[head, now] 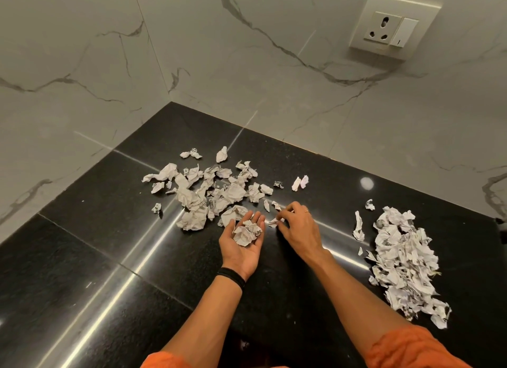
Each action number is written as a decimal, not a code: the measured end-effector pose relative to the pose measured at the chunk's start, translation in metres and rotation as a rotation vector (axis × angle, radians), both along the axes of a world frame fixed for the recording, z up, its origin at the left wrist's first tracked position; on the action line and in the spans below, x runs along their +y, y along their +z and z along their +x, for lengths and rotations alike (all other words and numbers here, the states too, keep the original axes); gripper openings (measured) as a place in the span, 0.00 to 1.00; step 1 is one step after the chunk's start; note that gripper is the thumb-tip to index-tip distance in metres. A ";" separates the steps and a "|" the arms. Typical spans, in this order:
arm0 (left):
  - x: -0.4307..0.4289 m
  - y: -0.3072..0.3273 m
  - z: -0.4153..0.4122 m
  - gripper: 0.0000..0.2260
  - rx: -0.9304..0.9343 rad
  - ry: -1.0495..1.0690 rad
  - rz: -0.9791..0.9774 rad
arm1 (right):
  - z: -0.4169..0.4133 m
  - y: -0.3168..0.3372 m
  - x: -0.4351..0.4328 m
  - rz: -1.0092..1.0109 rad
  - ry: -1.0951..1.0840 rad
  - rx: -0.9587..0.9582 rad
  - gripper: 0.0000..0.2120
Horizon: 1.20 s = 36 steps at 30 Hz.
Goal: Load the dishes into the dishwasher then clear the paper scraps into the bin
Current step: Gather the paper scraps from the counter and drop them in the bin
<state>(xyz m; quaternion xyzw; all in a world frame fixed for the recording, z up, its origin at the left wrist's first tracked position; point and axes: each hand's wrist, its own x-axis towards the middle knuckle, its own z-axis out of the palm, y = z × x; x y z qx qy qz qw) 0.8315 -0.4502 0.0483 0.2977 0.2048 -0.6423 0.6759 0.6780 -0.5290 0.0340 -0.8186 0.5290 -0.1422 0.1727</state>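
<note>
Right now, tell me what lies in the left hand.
Crumpled scraps lie in the upturned left hand; the palm beneath them is covered.

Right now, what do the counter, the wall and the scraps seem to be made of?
The counter looks like polished black granite: speckled, mirroring light streaks. The wall seems marble or marble-look tile: white, grey veins, soft sheen. The scraps are thin printed paper, crumpled, matte.
</note>
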 end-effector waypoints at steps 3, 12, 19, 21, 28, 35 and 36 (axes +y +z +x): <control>-0.002 0.000 -0.002 0.22 -0.020 -0.003 0.010 | -0.003 0.005 0.004 -0.018 -0.065 -0.054 0.05; -0.007 0.003 -0.015 0.24 -0.018 -0.104 0.015 | 0.016 0.036 0.021 -0.106 0.179 -0.280 0.06; -0.009 0.007 -0.006 0.22 0.017 -0.022 0.038 | 0.006 0.034 -0.009 0.051 0.172 -0.392 0.13; -0.009 0.009 -0.003 0.21 0.010 -0.016 0.029 | 0.006 0.031 -0.018 0.033 0.118 -0.391 0.09; -0.009 0.009 0.002 0.21 0.001 0.000 -0.004 | 0.012 0.004 -0.041 0.033 0.100 -0.028 0.12; -0.011 0.001 0.004 0.20 -0.011 0.009 0.016 | 0.022 0.014 -0.019 0.034 -0.072 -0.253 0.04; -0.012 -0.001 0.003 0.20 -0.014 0.005 0.025 | 0.025 0.021 -0.011 0.037 -0.065 -0.333 0.04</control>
